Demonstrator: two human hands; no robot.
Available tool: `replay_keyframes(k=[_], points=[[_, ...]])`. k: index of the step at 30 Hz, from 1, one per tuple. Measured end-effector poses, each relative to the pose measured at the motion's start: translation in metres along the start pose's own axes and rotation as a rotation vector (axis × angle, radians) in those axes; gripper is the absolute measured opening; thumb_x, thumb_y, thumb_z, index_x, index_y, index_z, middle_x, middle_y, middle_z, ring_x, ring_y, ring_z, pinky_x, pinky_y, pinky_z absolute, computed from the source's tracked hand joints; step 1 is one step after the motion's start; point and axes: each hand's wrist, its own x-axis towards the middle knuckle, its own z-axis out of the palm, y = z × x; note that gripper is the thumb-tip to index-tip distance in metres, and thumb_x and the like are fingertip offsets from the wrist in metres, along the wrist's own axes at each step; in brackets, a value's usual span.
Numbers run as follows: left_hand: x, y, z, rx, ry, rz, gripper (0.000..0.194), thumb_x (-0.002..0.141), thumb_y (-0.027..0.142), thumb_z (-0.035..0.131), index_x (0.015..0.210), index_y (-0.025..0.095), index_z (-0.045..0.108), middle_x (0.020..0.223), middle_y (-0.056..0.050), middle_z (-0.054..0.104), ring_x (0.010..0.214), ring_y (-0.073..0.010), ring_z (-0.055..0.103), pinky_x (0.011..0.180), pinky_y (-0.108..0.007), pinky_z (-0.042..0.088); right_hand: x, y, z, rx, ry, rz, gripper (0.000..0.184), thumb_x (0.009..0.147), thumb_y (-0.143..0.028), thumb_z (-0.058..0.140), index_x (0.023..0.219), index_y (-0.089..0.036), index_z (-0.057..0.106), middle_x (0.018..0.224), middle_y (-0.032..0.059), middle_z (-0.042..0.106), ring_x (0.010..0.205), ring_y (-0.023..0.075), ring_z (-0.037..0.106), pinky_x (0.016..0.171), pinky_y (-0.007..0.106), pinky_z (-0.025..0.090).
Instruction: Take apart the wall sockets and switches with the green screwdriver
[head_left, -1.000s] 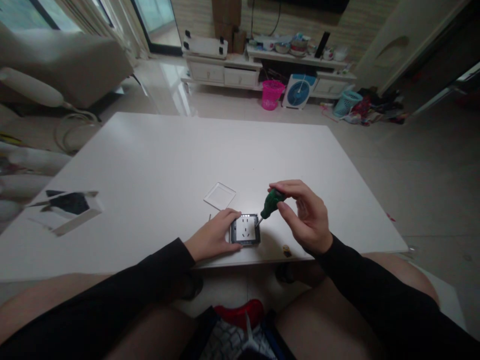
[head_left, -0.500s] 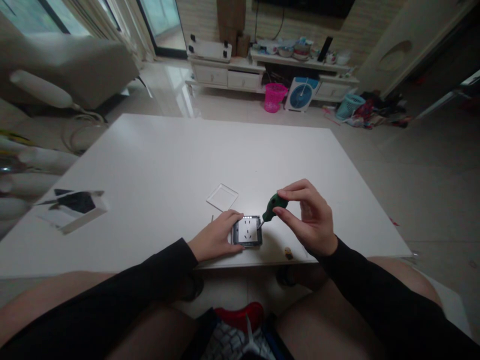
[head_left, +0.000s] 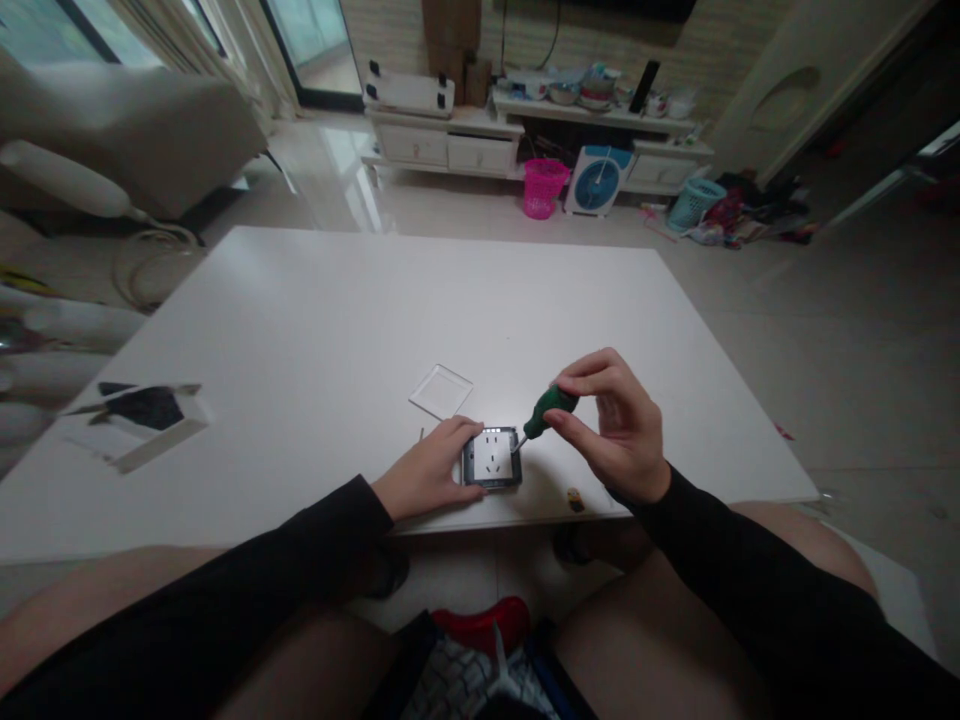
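Observation:
A wall socket [head_left: 493, 457] with a white face and dark frame lies face up near the table's front edge. My left hand [head_left: 435, 468] grips it from the left, thumb at the near side and fingers at the far side. Between the thumb and fingers of my right hand [head_left: 619, 425] is a green-handled screwdriver [head_left: 546, 413], held tilted. Its tip meets the right side of the socket's frame; the screw there is too small to see. Beyond the socket lies a clear-edged square cover frame [head_left: 441, 390]. A small yellowish-and-dark piece [head_left: 574, 499] rests right of the socket.
The white table [head_left: 337, 320] spreads out ahead. At its left lies an open white box [head_left: 161, 440] with dark contents. Across the floor stand a TV cabinet [head_left: 420, 145], a pink basket [head_left: 544, 188], a blue-and-white fan [head_left: 598, 180] and a light blue basket [head_left: 695, 204].
The camera view has shifted slightly. Both hands keep their holds on the socket and screwdriver; the screwdriver's tip stays at the frame's right side, its handle leaning a little more to the right.

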Motion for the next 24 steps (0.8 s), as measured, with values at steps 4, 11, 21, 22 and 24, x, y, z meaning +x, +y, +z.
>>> replay_keyframes(k=[4, 11, 21, 22, 24], points=[[0.0, 0.001, 0.0, 0.002, -0.008, 0.007, 0.074, 0.077, 0.04, 0.086, 0.141, 0.023, 0.053, 0.135, -0.013, 0.059, 0.126, -0.0336, 0.058, 0.109, -0.052, 0.05, -0.001, -0.004, 0.001, 0.111, -0.119, 0.011, 0.037, 0.098, -0.01, 0.061, 0.129, -0.03, 0.066, 0.123, 0.009, 0.069, 0.112, 0.0258, 0.069, 0.092, 0.049, 0.059], [0.001, 0.003, -0.001, 0.009, -0.003, 0.0, 0.073, 0.075, 0.038, 0.087, 0.139, 0.025, 0.055, 0.134, -0.012, 0.059, 0.125, -0.0345, 0.058, 0.107, -0.054, 0.051, 0.005, -0.013, 0.0, -0.134, -0.073, -0.097, 0.032, 0.086, -0.015, 0.081, 0.115, -0.028, 0.074, 0.092, 0.0017, 0.06, 0.081, 0.0175, 0.06, 0.066, 0.033, 0.054], [0.001, 0.003, 0.0, 0.023, -0.005, -0.001, 0.074, 0.076, 0.04, 0.087, 0.14, 0.024, 0.053, 0.135, -0.012, 0.058, 0.125, -0.0342, 0.057, 0.109, -0.053, 0.05, 0.006, -0.011, 0.001, -0.069, -0.064, -0.093, 0.032, 0.09, -0.008, 0.073, 0.115, -0.027, 0.073, 0.101, 0.0042, 0.068, 0.091, 0.0193, 0.067, 0.075, 0.036, 0.058], [0.001, 0.003, 0.0, 0.024, -0.01, -0.002, 0.074, 0.076, 0.04, 0.087, 0.14, 0.024, 0.053, 0.135, -0.012, 0.058, 0.126, -0.0343, 0.057, 0.109, -0.053, 0.05, 0.006, -0.011, 0.001, -0.084, -0.042, -0.097, 0.031, 0.087, -0.01, 0.077, 0.112, -0.028, 0.073, 0.096, 0.0027, 0.066, 0.085, 0.0185, 0.065, 0.07, 0.035, 0.057], [0.001, 0.002, -0.001, 0.024, -0.015, -0.002, 0.075, 0.076, 0.04, 0.086, 0.141, 0.024, 0.052, 0.135, -0.012, 0.058, 0.125, -0.0345, 0.057, 0.108, -0.053, 0.05, 0.006, -0.012, 0.0, -0.093, -0.027, -0.101, 0.031, 0.085, -0.011, 0.08, 0.11, -0.028, 0.073, 0.091, 0.0015, 0.064, 0.08, 0.0181, 0.062, 0.067, 0.034, 0.055]])
